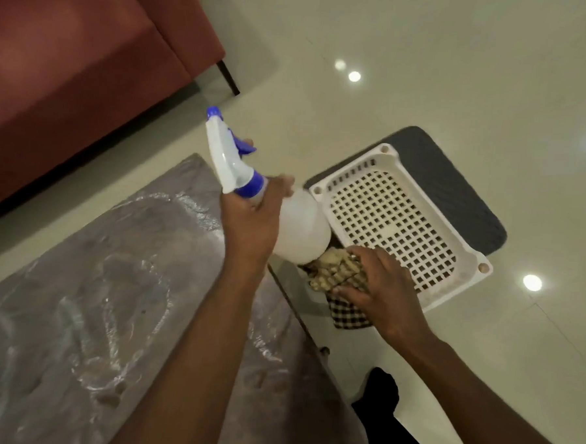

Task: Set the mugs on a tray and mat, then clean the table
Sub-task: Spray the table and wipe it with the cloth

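My left hand point(251, 216) grips the neck of a white spray bottle point(298, 229) with a blue trigger and nozzle, held tilted over the table's far right corner. My right hand point(380, 284) presses down on a crumpled checked cloth point(336, 275) at the table's right edge, beside the bottle's base. The table point(93, 313) has a brown top under clear plastic, streaked with wet smears. A white perforated tray point(397, 220) lies on a dark grey mat point(456, 186) on the floor to the right. No mugs are in view.
A reddish-brown sofa point(72, 74) fills the upper left, with a dark leg point(229, 77) on the pale tiled floor point(428, 76). My dark-clothed leg point(380, 406) shows at the bottom right, next to the table's edge.
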Demonstrator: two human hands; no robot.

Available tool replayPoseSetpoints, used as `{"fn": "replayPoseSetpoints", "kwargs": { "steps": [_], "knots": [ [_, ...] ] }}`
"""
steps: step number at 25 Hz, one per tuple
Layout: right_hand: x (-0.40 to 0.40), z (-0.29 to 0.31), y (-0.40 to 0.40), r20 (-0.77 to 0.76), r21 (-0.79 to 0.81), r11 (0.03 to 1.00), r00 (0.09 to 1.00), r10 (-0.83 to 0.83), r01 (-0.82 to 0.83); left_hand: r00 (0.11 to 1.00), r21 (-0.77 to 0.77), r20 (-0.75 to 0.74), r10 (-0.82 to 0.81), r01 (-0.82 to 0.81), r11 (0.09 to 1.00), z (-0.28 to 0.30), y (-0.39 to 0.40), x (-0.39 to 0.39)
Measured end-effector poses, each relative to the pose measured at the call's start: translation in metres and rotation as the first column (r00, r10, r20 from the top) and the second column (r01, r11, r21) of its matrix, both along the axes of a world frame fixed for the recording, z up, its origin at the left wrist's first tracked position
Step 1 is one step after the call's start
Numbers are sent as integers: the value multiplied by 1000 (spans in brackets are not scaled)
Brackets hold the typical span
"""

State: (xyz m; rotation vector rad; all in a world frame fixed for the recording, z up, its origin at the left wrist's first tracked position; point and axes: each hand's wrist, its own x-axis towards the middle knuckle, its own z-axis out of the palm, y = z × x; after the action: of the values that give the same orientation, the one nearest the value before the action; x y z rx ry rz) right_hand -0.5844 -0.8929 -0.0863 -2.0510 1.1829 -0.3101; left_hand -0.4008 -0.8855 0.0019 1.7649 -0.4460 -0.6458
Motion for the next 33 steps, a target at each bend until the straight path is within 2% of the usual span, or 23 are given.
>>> {"fn": "replayPoseSetpoints", "kwargs": {
  "steps": [3,6,7,8,11,15,18,20,21,23,24,25,26,27,28,29,30,32,33],
  "knots": [
    [44,5,36,-29,97,991,995,99,-96,976,209,-189,108,-67,976,7,75,67],
    [110,-8,66,-103,163,974,979,177,-159,922,305,-378,82,40,951,-5,149,126],
    [132,-17,76,-141,106,985,979,149,-134,902,329,-422,88,62,942,-11,164,141],
    [155,-26,87,-199,-18,994,975,99,-104,880,346,-463,106,69,936,-18,175,155],
    [208,-46,115,-355,-280,942,931,77,-185,814,339,-573,98,126,932,-35,195,195],
    [226,-60,124,-371,-405,889,927,53,-213,668,194,-742,-55,292,936,-32,195,243],
    [302,-62,85,-416,-397,909,908,-55,-127,660,180,-739,-136,388,904,-41,189,268],
    [343,-63,70,-374,-443,895,917,-137,-47,672,184,-719,-177,429,884,-50,185,271],
    [344,-66,75,-382,-447,888,921,-82,-106,661,172,-728,-179,429,887,-55,185,272],
    [307,-69,93,-419,-459,815,895,152,-354,618,165,-771,-155,429,888,-60,188,274],
    [287,-66,94,-414,-490,766,884,216,-416,613,171,-777,-146,428,887,-63,189,278],
    [282,-65,85,-406,-500,760,888,218,-415,616,177,-776,-137,421,890,-62,190,278],
    [292,-64,70,-393,-484,808,908,142,-336,625,178,-769,-137,416,892,-60,192,278],
    [318,-66,57,-355,-467,865,935,10,-186,637,180,-757,-143,415,892,-59,190,282],
    [350,-67,53,-290,-478,875,954,-73,-79,655,179,-742,-142,398,900,-60,186,287],
    [373,-70,57,-271,-498,862,961,-53,-93,669,176,-734,-122,360,916,-63,183,295],
    [384,-75,67,-272,-522,832,961,47,-188,671,172,-736,-95,321,931,-64,182,302],
    [359,-84,75,-314,-590,694,909,274,-413,664,160,-740,-107,328,931,-59,178,313],
    [344,-79,61,-304,-617,670,910,281,-413,668,161,-734,-122,346,924,-56,177,316]
  ]
}}
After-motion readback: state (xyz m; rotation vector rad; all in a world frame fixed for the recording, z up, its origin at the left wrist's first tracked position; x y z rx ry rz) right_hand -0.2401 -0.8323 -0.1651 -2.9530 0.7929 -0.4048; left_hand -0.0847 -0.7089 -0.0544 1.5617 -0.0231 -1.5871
